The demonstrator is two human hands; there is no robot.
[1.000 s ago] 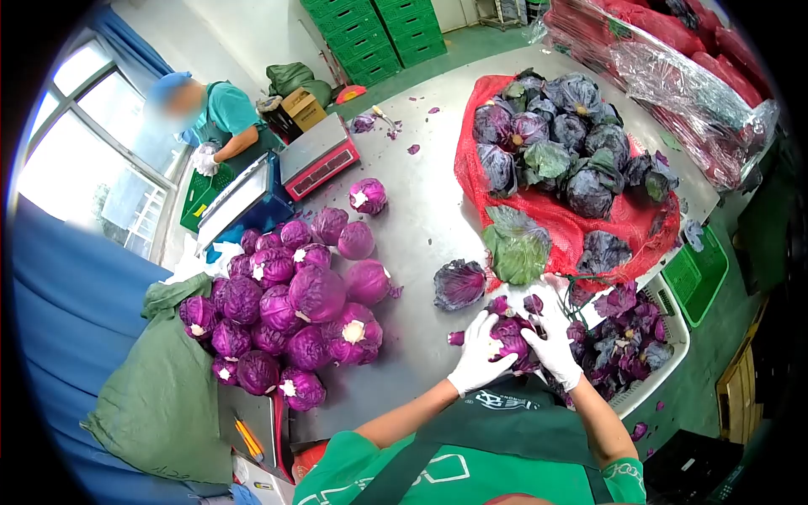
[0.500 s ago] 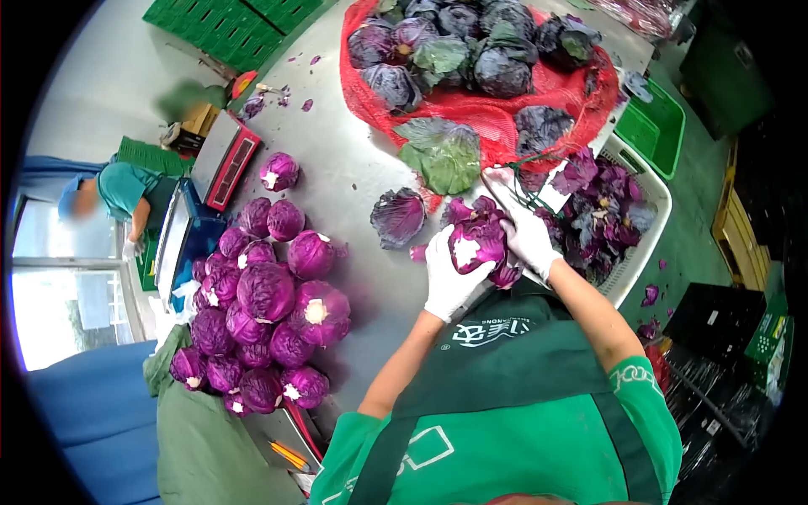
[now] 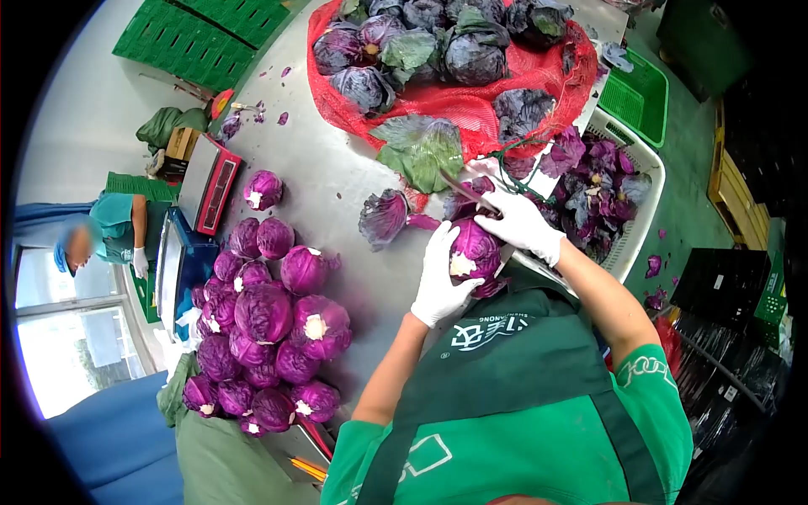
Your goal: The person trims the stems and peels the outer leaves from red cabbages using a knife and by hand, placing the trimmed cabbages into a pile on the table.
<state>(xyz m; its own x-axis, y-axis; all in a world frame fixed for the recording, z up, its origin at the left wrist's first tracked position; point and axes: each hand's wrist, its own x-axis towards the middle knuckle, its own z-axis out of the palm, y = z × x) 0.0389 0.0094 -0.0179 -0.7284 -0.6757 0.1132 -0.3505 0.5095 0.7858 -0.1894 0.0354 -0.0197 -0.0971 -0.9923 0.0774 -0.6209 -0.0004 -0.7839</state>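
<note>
My left hand [image 3: 441, 282], in a white glove, is wrapped around the near left side of a red cabbage [image 3: 475, 251] with its pale cut stem facing left. My right hand [image 3: 519, 225], also gloved, grips a knife [image 3: 465, 188] whose blade points up and left past the cabbage. Its fingers rest close to the cabbage's top right side. Beyond the cabbage, a loose purple outer leaf [image 3: 383, 219] lies on the metal table [image 3: 353, 181], and a large green leaf [image 3: 421, 151] lies at the edge of a red mesh bag [image 3: 454, 114].
Untrimmed dark cabbages [image 3: 475, 52] sit in the mesh bag. A white basket [image 3: 648, 215] of stripped leaves stands at my right. Trimmed cabbages [image 3: 265, 313] are piled at left near a red-framed scale [image 3: 220, 187]. A person [image 3: 118, 227] works beyond the table, and a green crate [image 3: 635, 101] stands at far right.
Loose outer leaves around the cabbage have come away from its top. My right hand has shifted slightly left over the cabbage, and the knife blade shows more clearly. The whole view has tilted a little.
</note>
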